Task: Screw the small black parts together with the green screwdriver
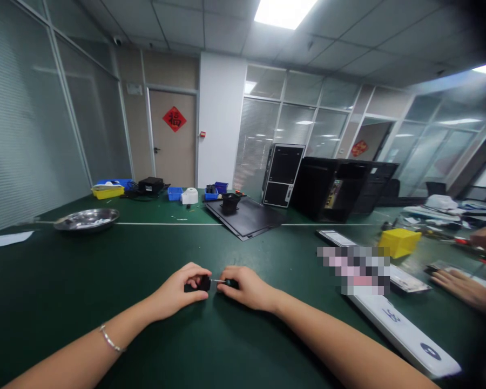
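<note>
My left hand [186, 285] is closed around a small black part [204, 283], held just above the green tabletop [146, 259]. Facing it, my right hand [243, 287] grips the dark handle of a screwdriver [230, 282]. The thin metal shaft points left and its tip meets the black part or lies very close to it; which one, I cannot tell. Fingers hide much of the black part, so its exact kind does not show.
A metal bowl [87, 220] sits at left. Behind lie a black panel [255, 219], blue bins [175, 193] and computer cases [283, 175]. On the right are a long white box [400, 324], a yellow bin [399, 243] and another person's hands [461, 286].
</note>
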`<act>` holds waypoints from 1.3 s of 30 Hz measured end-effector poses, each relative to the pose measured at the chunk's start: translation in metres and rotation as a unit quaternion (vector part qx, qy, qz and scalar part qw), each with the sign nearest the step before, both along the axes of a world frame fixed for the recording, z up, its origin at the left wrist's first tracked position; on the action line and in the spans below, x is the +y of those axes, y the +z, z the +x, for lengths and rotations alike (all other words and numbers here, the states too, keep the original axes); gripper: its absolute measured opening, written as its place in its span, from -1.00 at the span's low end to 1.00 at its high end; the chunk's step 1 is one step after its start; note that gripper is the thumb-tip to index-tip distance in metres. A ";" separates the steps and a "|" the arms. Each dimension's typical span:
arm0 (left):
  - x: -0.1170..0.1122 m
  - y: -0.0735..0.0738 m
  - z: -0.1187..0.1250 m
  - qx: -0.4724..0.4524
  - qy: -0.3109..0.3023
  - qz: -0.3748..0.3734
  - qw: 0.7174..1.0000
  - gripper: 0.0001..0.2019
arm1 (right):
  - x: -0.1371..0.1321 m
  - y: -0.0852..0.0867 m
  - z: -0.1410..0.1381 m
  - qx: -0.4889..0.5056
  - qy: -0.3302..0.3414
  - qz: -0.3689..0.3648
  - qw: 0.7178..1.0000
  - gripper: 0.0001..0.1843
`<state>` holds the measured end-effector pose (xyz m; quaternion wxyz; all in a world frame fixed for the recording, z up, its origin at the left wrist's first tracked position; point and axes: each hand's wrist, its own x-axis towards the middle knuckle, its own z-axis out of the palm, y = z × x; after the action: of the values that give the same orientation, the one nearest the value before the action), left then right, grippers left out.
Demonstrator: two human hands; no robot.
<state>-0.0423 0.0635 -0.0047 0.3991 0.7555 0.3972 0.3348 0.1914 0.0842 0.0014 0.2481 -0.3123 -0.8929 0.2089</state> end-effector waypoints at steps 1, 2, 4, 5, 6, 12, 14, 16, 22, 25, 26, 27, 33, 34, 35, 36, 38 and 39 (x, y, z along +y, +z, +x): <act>0.001 -0.001 0.000 -0.050 -0.005 -0.042 0.998 -0.58 | 0.001 -0.001 -0.001 0.025 -0.010 -0.010 1.000 -0.88; 0.002 -0.001 0.000 -0.096 -0.013 -0.087 0.991 -0.54 | 0.002 -0.002 -0.002 0.052 -0.020 -0.024 0.998 -0.87; 0.001 -0.003 0.002 -0.171 -0.026 -0.156 0.972 -0.49 | 0.003 -0.002 -0.004 0.105 -0.033 -0.057 0.992 -0.83; 0.001 -0.004 0.003 -0.199 -0.028 -0.174 0.964 -0.49 | 0.004 -0.002 -0.005 0.129 -0.038 -0.073 0.988 -0.82; -0.001 -0.004 0.005 -0.221 -0.028 -0.183 0.957 -0.51 | 0.004 -0.002 -0.006 0.154 -0.044 -0.090 0.983 -0.82; -0.008 0.000 0.012 -0.251 -0.005 -0.209 0.945 -0.60 | 0.002 0.000 -0.010 0.222 -0.053 -0.113 0.967 -0.86; -0.008 0.000 0.013 -0.237 -0.003 -0.203 0.950 -0.57 | 0.001 -0.001 -0.011 0.232 -0.037 -0.124 0.964 -0.86; -0.008 -0.001 0.013 -0.219 -0.007 -0.192 0.957 -0.54 | 0.000 -0.002 -0.013 0.255 -0.017 -0.144 0.956 -0.83; -0.004 -0.006 0.014 -0.212 -0.025 -0.164 0.963 -0.56 | -0.004 0.000 -0.016 0.285 0.017 -0.156 0.946 -0.84; -0.005 -0.004 0.015 -0.201 -0.024 -0.165 0.965 -0.57 | -0.008 0.003 -0.017 0.262 0.017 -0.146 0.954 -0.86; -0.005 -0.003 0.016 -0.195 -0.022 -0.163 0.967 -0.57 | -0.010 0.003 -0.017 0.258 0.015 -0.147 0.955 -0.86; -0.006 -0.003 0.016 -0.190 -0.021 -0.159 0.969 -0.57 | -0.011 0.003 -0.018 0.256 0.014 -0.147 0.955 -0.86; -0.006 -0.008 0.020 -0.167 -0.029 -0.125 0.977 -0.58 | -0.012 0.000 -0.020 0.262 -0.001 -0.144 0.954 -0.89; -0.005 -0.009 0.020 -0.167 -0.029 -0.123 0.978 -0.58 | -0.012 0.000 -0.020 0.259 -0.003 -0.146 0.955 -0.90; -0.005 -0.009 0.020 -0.166 -0.028 -0.120 0.978 -0.58 | -0.013 0.001 -0.020 0.257 -0.003 -0.147 0.955 -0.90; -0.005 -0.009 0.021 -0.164 -0.026 -0.116 0.979 -0.58 | -0.013 0.001 -0.020 0.256 -0.003 -0.147 0.956 -0.90; -0.005 -0.008 0.020 -0.161 -0.021 -0.112 0.980 -0.58 | -0.014 0.003 -0.020 0.258 -0.002 -0.144 0.955 -0.90; -0.006 -0.006 0.020 -0.162 -0.018 -0.112 0.980 -0.58 | -0.014 0.004 -0.020 0.262 -0.003 -0.143 0.955 -0.89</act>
<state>-0.0221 0.0580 -0.0110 0.5466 0.6488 0.3484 0.3986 0.1712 0.0699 0.0050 0.4261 -0.2813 -0.7567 0.4083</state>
